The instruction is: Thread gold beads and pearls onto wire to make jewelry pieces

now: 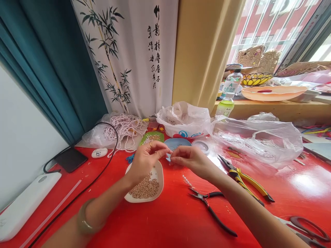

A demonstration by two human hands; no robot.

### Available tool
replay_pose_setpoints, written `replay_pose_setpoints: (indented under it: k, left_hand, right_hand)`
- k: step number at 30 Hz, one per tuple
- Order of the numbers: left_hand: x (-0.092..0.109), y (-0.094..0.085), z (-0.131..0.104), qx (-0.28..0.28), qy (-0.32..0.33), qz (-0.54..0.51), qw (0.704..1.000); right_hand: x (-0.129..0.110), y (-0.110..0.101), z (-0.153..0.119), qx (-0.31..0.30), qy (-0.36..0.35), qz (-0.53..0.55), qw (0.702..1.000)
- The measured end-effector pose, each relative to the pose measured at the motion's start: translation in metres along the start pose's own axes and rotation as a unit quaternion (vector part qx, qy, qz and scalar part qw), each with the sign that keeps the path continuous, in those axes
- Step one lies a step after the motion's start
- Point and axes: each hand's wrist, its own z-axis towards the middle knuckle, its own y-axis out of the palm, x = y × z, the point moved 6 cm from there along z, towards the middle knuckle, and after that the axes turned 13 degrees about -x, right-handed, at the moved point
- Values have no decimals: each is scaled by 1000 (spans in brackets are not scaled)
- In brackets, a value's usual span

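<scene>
My left hand (148,159) is closed in a pinch above the white dish (160,187), which holds many gold beads (145,187). Facing it, my right hand (190,159) pinches too, its fingertips a short gap from the left ones. Something small and pale lies between the fingertips, too small to make out. Behind the hands are a green dish (161,135) with beads and a blue dish (178,142). A clear beaded strand (187,181) lies near the red-and-black pliers (207,197), below my right hand.
Yellow-and-black pliers (241,177) and scissors (305,229) lie right. Plastic bags (258,137) and pink bead strands (126,127) line the back. At left are a black cable (103,170), a phone (71,159) and a white power strip (28,206). Bottles (224,106) stand behind.
</scene>
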Motion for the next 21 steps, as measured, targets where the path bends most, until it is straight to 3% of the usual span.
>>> replay_pose_setpoints:
  k: [5,8,15,21]
  left_hand:
    - [11,-31,2,84,34,-165,982]
    - [4,-45,6,113,19,-205,972]
    - [-44,-61,14,158,-62,-294,940]
    - [-83,-69,15,153,-134,-300,932]
  right_hand:
    - [10,-7,1,-13,14,-14,1000]
    - [16,-10,1,-25,17,0,1000]
    - [31,-10,3,-55,60,59,995]
    - [49,-11,4,-87,109,41,989]
